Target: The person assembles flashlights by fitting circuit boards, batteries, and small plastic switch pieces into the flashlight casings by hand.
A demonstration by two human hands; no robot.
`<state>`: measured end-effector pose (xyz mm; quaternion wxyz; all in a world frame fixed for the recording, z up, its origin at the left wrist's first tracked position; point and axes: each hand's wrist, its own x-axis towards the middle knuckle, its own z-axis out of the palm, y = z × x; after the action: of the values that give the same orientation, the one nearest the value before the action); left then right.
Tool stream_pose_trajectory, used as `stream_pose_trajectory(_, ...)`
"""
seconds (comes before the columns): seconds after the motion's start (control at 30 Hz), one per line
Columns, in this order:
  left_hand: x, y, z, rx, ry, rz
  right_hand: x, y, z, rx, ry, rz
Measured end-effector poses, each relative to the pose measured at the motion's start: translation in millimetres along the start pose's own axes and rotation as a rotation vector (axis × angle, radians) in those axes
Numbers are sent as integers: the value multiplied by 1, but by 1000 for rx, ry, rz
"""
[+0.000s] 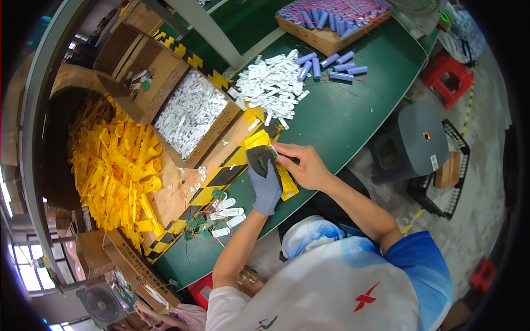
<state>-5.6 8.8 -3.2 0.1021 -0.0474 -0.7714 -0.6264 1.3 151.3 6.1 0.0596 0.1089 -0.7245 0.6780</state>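
Observation:
My left hand (263,185), in a grey glove with dark fingers, is wrapped round a yellow plastic housing (288,185). The housing's upper end shows beyond the fingers, its lower end below the palm. Bare and coming from the right, my right hand (306,167) has its thumb and fingertips pinched together at the housing's upper part. A small white and green piece shows at those fingertips, too small and covered to name. Just left of my left wrist lie white oblong pieces (225,213) with thin green wires (197,223).
A heap of white pieces (270,80) and several purple cylindrical cells (316,68) lie on the green table (353,118). Further cells fill a cardboard box (326,39). Left stand a carton of small white parts (190,116) and piled yellow housings (116,171). Another person's hands (146,313) show at lower left.

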Motion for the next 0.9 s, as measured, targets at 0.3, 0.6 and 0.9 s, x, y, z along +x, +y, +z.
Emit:
stream_pose_trajectory(0.3, -6, -8, -6, 102, 16, 9, -7, -14, 11, -307, 82, -202)
stream_pose_trajectory(0.6, -3, 10, -2, 142, 16, 36, -1, -12, -1, -319, 19, -194)
stream_pose_trajectory(0.9, 8, 21, -5, -15, 76, -2, 11, -23, -15, -248, -211, -193)
